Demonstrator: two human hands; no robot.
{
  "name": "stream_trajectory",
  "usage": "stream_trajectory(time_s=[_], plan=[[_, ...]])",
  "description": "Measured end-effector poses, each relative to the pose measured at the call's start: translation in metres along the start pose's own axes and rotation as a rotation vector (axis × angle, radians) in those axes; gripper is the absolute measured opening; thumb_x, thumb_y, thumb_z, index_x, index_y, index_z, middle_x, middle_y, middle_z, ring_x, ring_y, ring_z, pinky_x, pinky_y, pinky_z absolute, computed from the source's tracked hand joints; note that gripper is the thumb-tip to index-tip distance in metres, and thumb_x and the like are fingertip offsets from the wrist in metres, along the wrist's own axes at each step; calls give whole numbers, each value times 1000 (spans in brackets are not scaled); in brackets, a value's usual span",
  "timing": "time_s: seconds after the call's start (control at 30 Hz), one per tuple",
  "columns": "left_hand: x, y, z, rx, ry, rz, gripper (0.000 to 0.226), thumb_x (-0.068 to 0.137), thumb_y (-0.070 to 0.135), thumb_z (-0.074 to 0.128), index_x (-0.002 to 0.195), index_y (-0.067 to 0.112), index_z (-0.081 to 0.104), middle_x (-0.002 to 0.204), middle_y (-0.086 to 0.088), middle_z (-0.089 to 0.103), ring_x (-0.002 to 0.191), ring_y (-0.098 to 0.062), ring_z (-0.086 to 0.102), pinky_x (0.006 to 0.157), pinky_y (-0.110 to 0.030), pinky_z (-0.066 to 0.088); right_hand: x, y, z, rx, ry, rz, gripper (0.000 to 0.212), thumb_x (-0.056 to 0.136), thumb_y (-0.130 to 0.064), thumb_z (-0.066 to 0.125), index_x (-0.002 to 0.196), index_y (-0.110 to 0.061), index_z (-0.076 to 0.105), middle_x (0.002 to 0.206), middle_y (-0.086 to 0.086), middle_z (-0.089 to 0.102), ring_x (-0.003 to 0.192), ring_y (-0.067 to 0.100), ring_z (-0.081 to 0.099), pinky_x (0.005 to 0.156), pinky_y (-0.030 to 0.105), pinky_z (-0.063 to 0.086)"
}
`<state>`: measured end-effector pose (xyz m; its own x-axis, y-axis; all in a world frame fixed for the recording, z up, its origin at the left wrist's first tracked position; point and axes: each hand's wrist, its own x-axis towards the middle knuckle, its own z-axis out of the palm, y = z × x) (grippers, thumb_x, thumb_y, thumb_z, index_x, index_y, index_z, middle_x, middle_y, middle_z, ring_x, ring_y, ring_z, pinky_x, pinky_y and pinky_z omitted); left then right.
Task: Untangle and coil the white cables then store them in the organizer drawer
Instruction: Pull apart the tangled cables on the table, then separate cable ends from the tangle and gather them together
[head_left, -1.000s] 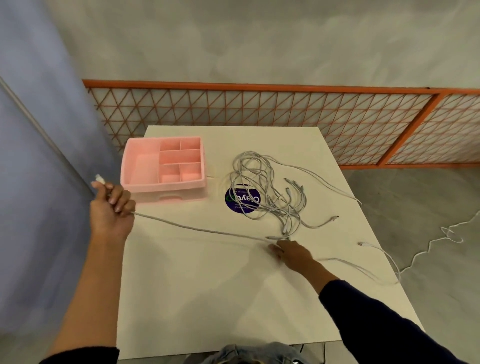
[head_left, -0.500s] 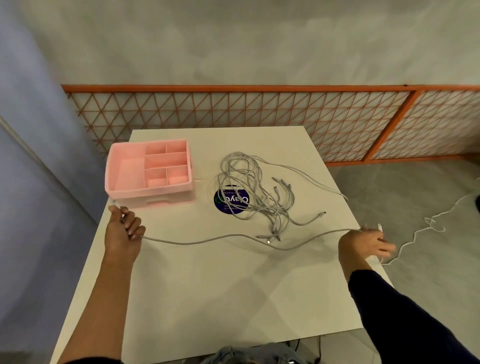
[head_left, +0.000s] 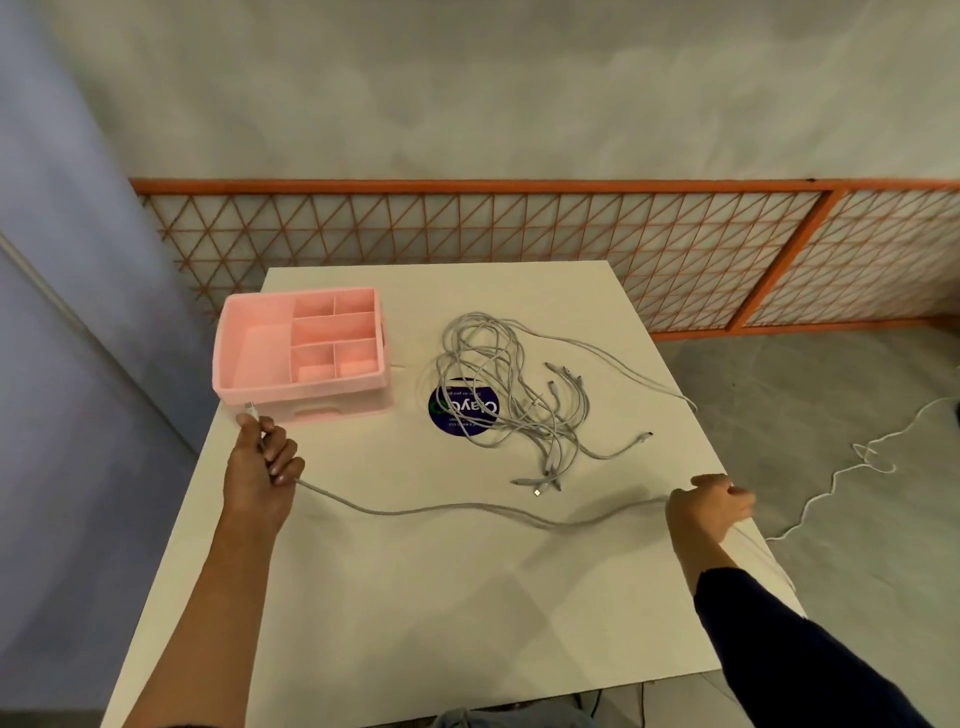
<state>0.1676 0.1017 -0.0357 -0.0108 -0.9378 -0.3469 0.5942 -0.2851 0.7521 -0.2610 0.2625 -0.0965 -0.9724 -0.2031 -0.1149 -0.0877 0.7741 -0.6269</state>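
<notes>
The left hand (head_left: 260, 467) grips one white cable (head_left: 467, 508) near its plug, just in front of the pink organizer (head_left: 254, 358). The right hand (head_left: 709, 506) curls round it at the table's (head_left: 415, 623) right edge. It sags, limp and light, so it looks best held near the plugs. The tangle (head_left: 509, 395) lies farther off.

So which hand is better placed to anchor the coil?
Probably the left. The left hand grips the cable at its plug end, beside the organizer; the right hand holds it further along at the table edge, suited to feeding loops.
</notes>
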Motion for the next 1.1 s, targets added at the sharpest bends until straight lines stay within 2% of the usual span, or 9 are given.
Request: stream_trajectory(time_s=[0.17,0.33,0.43,0.57,0.73,0.87,0.97,1.0,1.1], plan=[[-4,4,-1,-19,2,9,43,99,47,36,66,24,48,45,10,26,34,-4,22,38,-16,12,-10,-21,15,-91,-151,-103,31,83,5,50,111,-3,59,128,19,39,122,36,34,93,44,42],[-9,2,3,42,-3,24,38,100,45,37,71,23,48,49,11,30,40,-3,26,40,-15,21,-31,-58,44,16,-359,-423,26,83,8,47,101,-2,64,113,19,57,106,34,56,84,34,46],[-12,1,7,64,-24,18,41,102,39,37,68,24,55,51,10,37,43,-3,33,42,-13,30,-52,-81,63,12,-484,-601,21,86,4,49,96,-4,66,107,15,61,100,30,58,80,29,45],[-12,6,15,100,-44,10,34,102,38,37,75,21,49,52,10,39,45,-3,35,44,-14,34,-76,-114,84,-35,-588,-798,18,86,4,51,92,-2,67,104,15,61,97,27,58,75,24,41],[-13,5,19,130,-54,11,33,101,40,38,76,21,49,53,10,39,46,-4,34,46,-15,34,-98,-141,107,-108,-676,-945,20,85,5,49,95,2,66,105,19,61,100,32,56,83,35,48],[-14,0,25,173,-66,-7,34,102,41,37,78,19,49,54,9,40,48,-5,35,47,-16,35,-107,-156,130,-191,-778,-964,23,83,6,48,101,6,61,108,20,58,101,33,54,72,27,38],[-13,0,31,209,-61,-12,34,102,40,36,79,19,50,55,9,42,48,-4,36,48,-16,36,-112,-165,153,-212,-836,-900,31,86,4,49,117,7,53,110,19,53,101,31,51,73,27,34],[-13,-1,33,222,-58,-13,34,102,39,36,79,19,50,56,9,43,49,-4,37,48,-16,37,-113,-168,158,-208,-832,-864,34,88,1,51,122,7,49,111,17,51,102,29,51,75,31,38],[-10,-2,33,255,-33,-12,32,103,36,36,81,19,51,59,8,45,51,-5,38,51,-17,38,-120,-175,175,-181,-817,-748,46,91,-10,59,130,4,39,125,20,52,115,35,52,94,42,46]])
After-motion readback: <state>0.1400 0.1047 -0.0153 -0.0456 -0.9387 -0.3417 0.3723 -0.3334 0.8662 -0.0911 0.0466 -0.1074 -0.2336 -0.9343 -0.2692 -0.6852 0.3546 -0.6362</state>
